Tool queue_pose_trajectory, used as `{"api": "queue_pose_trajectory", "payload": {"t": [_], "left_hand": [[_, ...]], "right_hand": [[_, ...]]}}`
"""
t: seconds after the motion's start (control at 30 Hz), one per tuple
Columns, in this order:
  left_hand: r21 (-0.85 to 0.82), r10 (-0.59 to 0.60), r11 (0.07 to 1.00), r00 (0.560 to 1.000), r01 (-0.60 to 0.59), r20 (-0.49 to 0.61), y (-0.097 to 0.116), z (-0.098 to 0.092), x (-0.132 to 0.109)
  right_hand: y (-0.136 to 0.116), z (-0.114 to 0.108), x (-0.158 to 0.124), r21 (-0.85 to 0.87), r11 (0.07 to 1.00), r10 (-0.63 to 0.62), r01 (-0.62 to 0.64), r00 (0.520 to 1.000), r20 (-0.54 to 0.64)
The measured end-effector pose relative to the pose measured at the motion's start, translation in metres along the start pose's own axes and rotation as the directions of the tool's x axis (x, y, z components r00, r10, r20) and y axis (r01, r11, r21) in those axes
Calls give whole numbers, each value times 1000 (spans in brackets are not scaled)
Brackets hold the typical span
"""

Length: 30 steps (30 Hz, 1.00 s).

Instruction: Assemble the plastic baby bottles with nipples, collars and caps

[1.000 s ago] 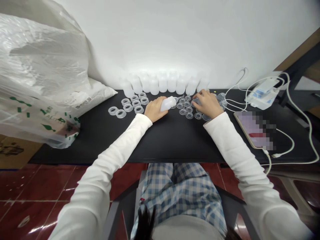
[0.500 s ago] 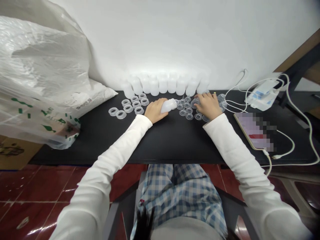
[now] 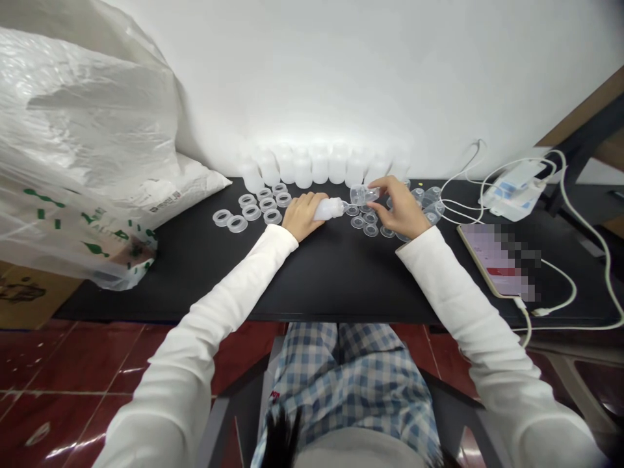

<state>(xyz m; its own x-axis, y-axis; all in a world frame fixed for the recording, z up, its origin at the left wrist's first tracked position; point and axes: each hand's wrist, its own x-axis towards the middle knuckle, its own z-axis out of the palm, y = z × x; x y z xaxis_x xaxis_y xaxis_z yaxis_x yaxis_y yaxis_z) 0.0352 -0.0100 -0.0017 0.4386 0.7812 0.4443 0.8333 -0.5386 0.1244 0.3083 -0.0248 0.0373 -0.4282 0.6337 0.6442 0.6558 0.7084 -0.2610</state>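
Observation:
My left hand (image 3: 301,217) is closed round a small white plastic bottle (image 3: 325,209), which lies tilted on its side with its neck to the right. At the neck sits a ring with a clear teat-like tip pointing right. My right hand (image 3: 400,207) pinches a clear plastic cap (image 3: 363,195), its open end facing the bottle's tip and close to it; I cannot tell if they touch. Beneath and beside my right hand lie several clear teats (image 3: 370,230) and more clear caps (image 3: 433,196). Left of my left hand are several translucent rings (image 3: 236,223).
Several white bottles (image 3: 320,166) stand in a row along the wall. A large white plastic bag (image 3: 88,117) fills the left side. To the right are a phone (image 3: 494,260), white cables (image 3: 565,286) and a white power strip (image 3: 517,188) on the black table (image 3: 341,279).
My right hand has picked a clear cap from the group at the right and brought it left towards the bottle's tip. The left hand stays nearly in place with the bottle.

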Motion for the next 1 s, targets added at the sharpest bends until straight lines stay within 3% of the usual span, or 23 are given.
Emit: {"api": "queue_pose_trajectory", "payload": {"t": [0.43, 0.67, 1.0], "left_hand": [[28, -88, 996, 996, 88, 14, -2, -3, 1], [25, 68, 997, 996, -70, 58, -1, 0, 1], [19, 105, 994, 992, -107, 67, -12, 0, 1]], "right_hand": [[7, -3, -3, -32, 998, -62, 60, 996, -62], [-8, 23, -6, 71, 988, -139, 138, 990, 7], [-7, 37, -12, 25, 983, -183, 181, 981, 61]]}}
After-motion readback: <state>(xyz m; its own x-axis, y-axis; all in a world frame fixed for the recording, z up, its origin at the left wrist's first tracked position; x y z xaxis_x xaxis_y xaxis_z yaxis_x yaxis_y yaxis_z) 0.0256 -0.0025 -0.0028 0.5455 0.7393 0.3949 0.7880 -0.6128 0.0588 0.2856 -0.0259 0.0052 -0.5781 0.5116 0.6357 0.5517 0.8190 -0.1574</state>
